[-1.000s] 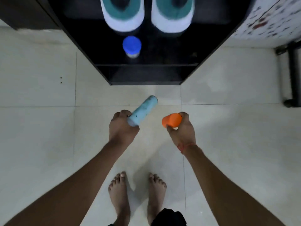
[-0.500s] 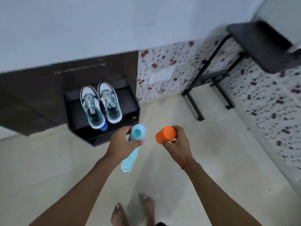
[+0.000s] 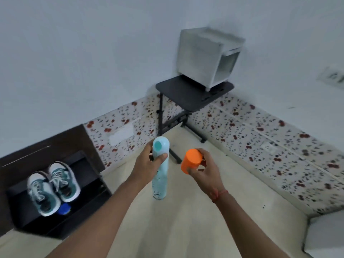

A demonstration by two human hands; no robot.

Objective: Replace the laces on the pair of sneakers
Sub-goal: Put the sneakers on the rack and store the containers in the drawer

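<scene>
Beige floor [image 3: 195, 229], speckled skirting [image 3: 260, 138], white walls [image 3: 93, 53]

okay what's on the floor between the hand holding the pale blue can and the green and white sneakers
In the head view, only bare cream floor tile and the edge of the black shoe rack separate the left hand from the green-and-white sneakers.

Home room, corner where I stand: pale tiled floor [image 3: 186, 229], red-speckled skirting tiles [image 3: 260, 138], black side table [image 3: 186, 94] in the corner bearing a white cabinet [image 3: 201, 58], and left of that table my sneakers [image 3: 54, 187] on a low black stand [image 3: 89, 207].
</scene>
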